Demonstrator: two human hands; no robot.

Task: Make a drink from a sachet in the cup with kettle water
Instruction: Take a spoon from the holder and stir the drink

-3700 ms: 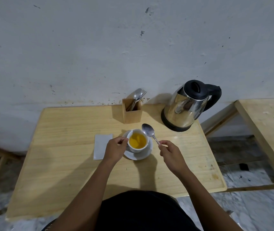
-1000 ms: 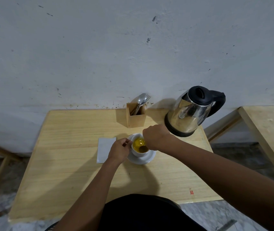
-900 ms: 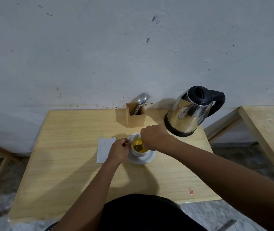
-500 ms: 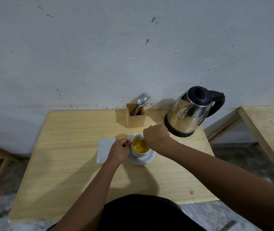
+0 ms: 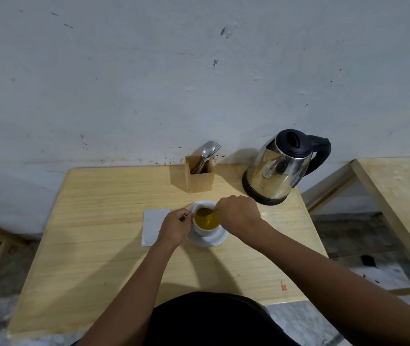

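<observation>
A white cup [image 5: 205, 230] full of yellow drink stands on a white saucer [image 5: 210, 240] at the middle of the wooden table [image 5: 104, 258]. My left hand [image 5: 175, 225] pinches the cup's handle at its left side. Over the cup's right rim, my right hand [image 5: 237, 214] is closed on a spoon [image 5: 206, 211] whose bowl dips into the drink. The steel kettle [image 5: 280, 171] with a black lid and handle sits at the table's far right corner.
A wooden cutlery holder [image 5: 200, 176] with a spoon and fork stands behind the cup near the wall. A white napkin [image 5: 153, 227] lies left of the saucer. A second wooden table [image 5: 398, 196] is at the right.
My right hand brought the spoon from beside the cup down into the drink and has been moving it around inside. My left hand has stayed on the handle.
</observation>
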